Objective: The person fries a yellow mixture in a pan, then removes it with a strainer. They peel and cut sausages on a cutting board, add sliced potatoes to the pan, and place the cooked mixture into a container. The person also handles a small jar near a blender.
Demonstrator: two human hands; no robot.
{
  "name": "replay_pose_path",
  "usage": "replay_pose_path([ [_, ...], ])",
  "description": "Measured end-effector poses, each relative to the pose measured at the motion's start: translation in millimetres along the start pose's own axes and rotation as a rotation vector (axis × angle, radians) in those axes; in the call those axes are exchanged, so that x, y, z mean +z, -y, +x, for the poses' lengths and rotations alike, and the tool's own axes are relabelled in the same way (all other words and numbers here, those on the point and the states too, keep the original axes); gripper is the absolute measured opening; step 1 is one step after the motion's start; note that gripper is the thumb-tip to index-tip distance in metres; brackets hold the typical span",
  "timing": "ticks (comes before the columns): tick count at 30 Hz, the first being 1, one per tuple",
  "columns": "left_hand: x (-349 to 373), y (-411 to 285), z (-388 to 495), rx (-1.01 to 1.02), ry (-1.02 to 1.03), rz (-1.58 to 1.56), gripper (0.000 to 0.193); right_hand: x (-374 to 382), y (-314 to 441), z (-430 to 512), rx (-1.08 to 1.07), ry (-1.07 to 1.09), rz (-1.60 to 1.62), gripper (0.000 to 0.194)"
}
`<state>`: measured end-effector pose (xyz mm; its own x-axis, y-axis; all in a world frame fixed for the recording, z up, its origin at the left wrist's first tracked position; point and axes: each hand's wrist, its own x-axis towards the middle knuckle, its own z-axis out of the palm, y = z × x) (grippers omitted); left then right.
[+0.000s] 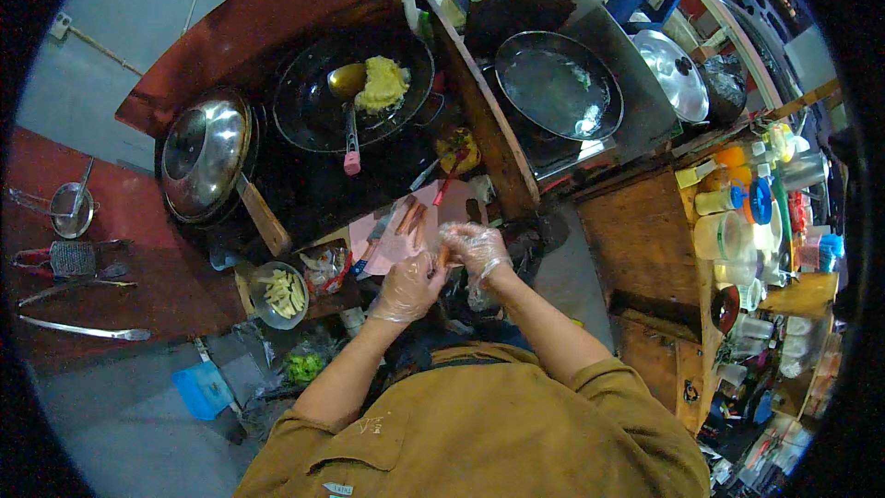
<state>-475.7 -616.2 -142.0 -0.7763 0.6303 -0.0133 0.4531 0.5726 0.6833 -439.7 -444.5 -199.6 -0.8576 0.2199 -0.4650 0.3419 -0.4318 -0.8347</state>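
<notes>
Both of my hands wear clear plastic gloves and meet at the near edge of a pink cutting board [382, 264]. Between the fingertips of my left hand [413, 283] and my right hand [477, 249] is a small orange-brown piece, seemingly a sausage [444, 256], partly hidden by the fingers. More reddish-brown sausages [413, 216] lie on the board in what looks like clear plastic wrapping. A blue-handled knife [362, 260] rests at the board's left side. Just left of it stands a red-rimmed container [327, 267] with plastic in it.
Beyond the board, a wok [311, 117] holds a yellow fried mass [384, 85] and a ladle [350, 126]. A lidded pan [207, 159] has its wooden handle [263, 216] pointing towards me. Right of a wooden divider [484, 100] sits a wide pan [553, 83]. A bowl of cut pale pieces [285, 294] stands left.
</notes>
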Motion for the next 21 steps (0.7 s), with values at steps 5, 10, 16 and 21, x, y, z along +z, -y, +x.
replay_pose_path([
  [5,-20.7,-50.6,-0.2,0.107,0.011,0.071,0.019,-19.2,70.7,-28.6,-0.084,-0.110,0.113,0.030],
  [10,-16.4,-83.4,4.6,0.340,-0.131,0.202,0.025,-34.5,108.4,-50.9,-0.147,-0.060,0.098,0.031],
  [16,-11.6,-115.8,10.7,0.321,-0.119,0.265,0.022,-46.3,126.5,-70.9,-0.159,0.003,0.176,0.028],
  [21,-8.8,-146.6,11.9,0.297,0.003,0.406,0.008,-60.3,132.2,-76.0,-0.169,0.011,0.042,0.027],
])
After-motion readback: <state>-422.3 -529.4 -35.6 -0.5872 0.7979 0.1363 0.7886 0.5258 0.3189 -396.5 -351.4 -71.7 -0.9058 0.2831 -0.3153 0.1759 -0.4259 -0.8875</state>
